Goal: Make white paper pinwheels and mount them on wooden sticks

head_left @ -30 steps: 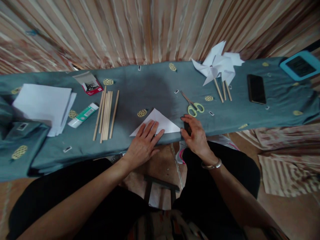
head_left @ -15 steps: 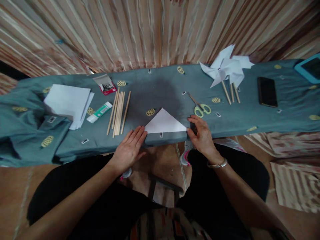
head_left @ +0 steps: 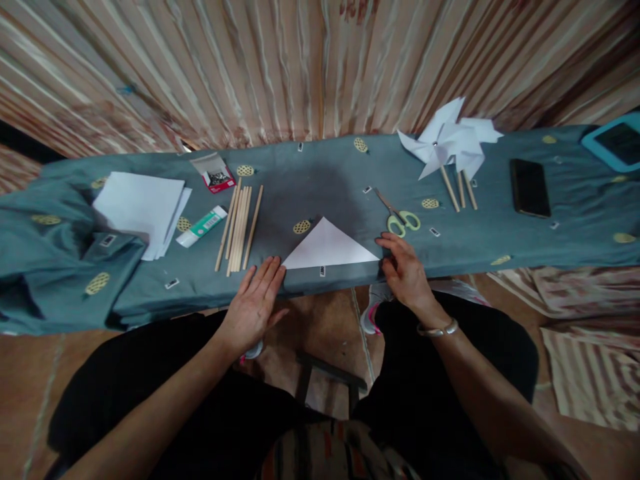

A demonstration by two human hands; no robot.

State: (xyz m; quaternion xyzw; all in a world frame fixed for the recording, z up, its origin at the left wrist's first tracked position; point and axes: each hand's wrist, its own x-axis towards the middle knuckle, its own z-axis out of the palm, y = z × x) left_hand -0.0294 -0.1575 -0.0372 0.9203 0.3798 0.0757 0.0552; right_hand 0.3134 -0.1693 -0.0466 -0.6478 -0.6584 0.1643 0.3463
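A white sheet of paper folded into a triangle (head_left: 330, 247) lies flat near the table's front edge, its long side toward me. My left hand (head_left: 254, 303) rests at its left corner, fingers stretched out flat, fingertips at the tip of the paper. At the right corner is my right hand (head_left: 406, 272), fingers apart and slightly bent, just beside the point and holding nothing. Green-handled scissors (head_left: 401, 220) lie just beyond my right fingertips, their blades pointing away. Left of the triangle lie several wooden sticks (head_left: 239, 227).
A glue tube (head_left: 201, 227), a red box of small metal pieces (head_left: 217, 177) and stacked white paper (head_left: 137, 203) lie to the left. Paper pinwheels (head_left: 445, 143) on sticks, a phone (head_left: 530, 188) and a blue-framed device (head_left: 617, 141) lie right. A curtain (head_left: 300, 73) hangs behind the cloth-covered table.
My left hand has slid slightly left, and my right hand slightly right, uncovering more of the triangle's two corners. The paper stays in place.
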